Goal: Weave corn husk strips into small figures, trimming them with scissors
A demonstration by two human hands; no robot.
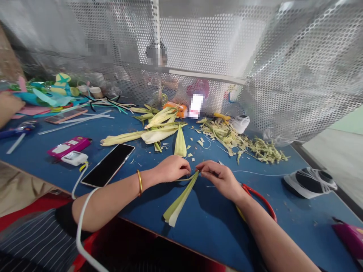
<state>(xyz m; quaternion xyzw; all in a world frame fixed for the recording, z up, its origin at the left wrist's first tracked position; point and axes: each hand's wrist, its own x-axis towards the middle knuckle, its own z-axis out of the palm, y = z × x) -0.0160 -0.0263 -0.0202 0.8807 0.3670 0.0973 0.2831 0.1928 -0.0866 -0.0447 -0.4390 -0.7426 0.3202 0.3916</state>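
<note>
My right hand [221, 177] pinches the narrow end of a green and pale corn husk [181, 200], whose wide end points down toward the table's near edge. Close by on the left, my left hand [176, 169] has its fingertips pressed together; what lies between them is too small to make out. A thin strip runs from the husk's tip under that hand. White thread [258, 173] stretches from a black-and-white spool [309, 183] toward my right hand. Partly hidden under my right forearm are red-handled scissors [265, 202]. Another husk piece [180, 142] lies just beyond my left hand.
Husks [161, 130] and shredded scraps [227, 136] lie farther back, before a perforated silver sheet [204, 45]. A black phone [109, 165], a magenta device [69, 146] and a white cable [82, 223] are at left. Another person's hand [10, 107] is at far left.
</note>
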